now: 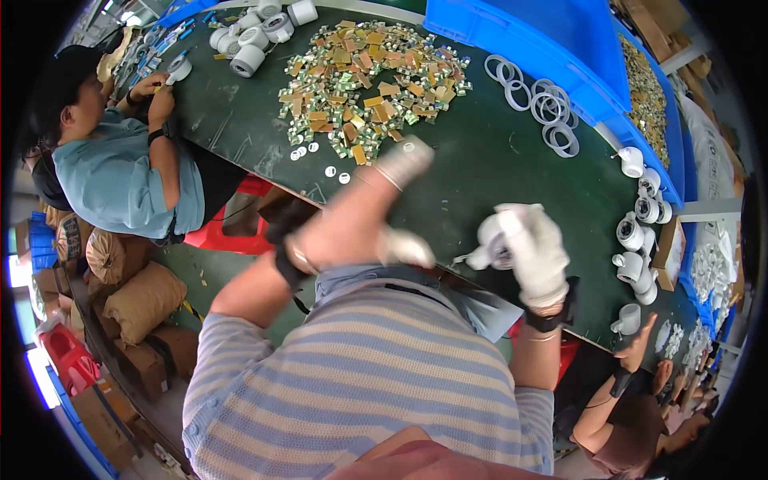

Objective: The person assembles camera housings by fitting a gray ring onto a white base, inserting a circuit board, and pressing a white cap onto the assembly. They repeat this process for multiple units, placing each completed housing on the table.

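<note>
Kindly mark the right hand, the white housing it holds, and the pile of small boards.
Right hand (539,254): head view, its gloved back.
White housing (489,232): head view, its side.
Pile of small boards (374,102): head view, middle.

1. One white housing (490,240) in the right hand (534,252);
2. about ten white cups (630,234), the table's (472,180) far edge, rightward;
3. seven or more rings (531,102), same edge;
4. at least five discs (330,171), near edge;
5. one heap of boards (344,76) (pieces past counting)
</note>
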{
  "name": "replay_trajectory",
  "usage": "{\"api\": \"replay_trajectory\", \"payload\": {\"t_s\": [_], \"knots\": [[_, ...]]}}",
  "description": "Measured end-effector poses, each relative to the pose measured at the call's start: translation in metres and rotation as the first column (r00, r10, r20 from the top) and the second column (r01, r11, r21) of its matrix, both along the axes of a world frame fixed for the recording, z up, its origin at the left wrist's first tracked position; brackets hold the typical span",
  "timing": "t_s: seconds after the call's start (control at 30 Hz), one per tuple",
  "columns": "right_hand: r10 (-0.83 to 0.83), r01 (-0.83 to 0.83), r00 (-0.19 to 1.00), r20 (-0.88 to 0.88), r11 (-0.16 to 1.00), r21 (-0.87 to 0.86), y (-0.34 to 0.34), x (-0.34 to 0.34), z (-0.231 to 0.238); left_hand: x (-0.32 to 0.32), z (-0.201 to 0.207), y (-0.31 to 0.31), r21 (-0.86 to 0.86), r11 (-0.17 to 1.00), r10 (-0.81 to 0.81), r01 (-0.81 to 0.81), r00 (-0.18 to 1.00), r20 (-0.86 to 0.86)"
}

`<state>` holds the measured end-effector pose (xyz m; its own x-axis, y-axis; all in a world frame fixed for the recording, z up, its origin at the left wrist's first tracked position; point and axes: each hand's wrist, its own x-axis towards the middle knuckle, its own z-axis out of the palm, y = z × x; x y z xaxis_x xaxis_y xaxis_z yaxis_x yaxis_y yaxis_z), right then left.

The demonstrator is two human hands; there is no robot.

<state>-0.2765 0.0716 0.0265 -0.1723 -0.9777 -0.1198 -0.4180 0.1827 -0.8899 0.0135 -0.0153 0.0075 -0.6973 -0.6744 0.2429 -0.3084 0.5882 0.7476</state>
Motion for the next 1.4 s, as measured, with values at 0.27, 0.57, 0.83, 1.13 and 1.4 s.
{"api": "replay_trajectory", "payload": {"t_s": [0.27, 0.57, 0.83, 1.13, 1.4], "knots": [[-0.191, 0.087, 0.666, -0.721, 0.98, -0.179, -0.017, -0.08, -0.028, 0.106, -0.078, -0.109, -0.443, 0.806, 0.591, -0.393, 0.582, 0.559], [-0.333, -0.004, 0.695, -0.637, 0.885, -0.466, 0.011, -0.028, -0.014, -0.015, -0.085, -0.058, -0.42, 0.799, 0.555, -0.43, 0.797, 0.239], [-0.371, -0.031, 0.693, -0.617, 0.841, -0.541, 0.053, -0.021, -0.027, -0.034, -0.036, -0.041, -0.581, 0.806, 0.271, -0.112, 0.942, 0.195], [-0.306, 0.003, 0.633, -0.711, 0.92, -0.393, 0.055, -0.014, -0.022, -0.052, -0.031, -0.044, -0.603, 0.787, 0.129, 0.132, 0.92, 0.369], [-0.332, -0.059, 0.637, -0.696, 0.879, -0.473, 0.04, -0.017, -0.039, -0.058, -0.01, -0.012, 0.198, 0.979, 0.038, -0.054, 0.996, 0.085]]}}
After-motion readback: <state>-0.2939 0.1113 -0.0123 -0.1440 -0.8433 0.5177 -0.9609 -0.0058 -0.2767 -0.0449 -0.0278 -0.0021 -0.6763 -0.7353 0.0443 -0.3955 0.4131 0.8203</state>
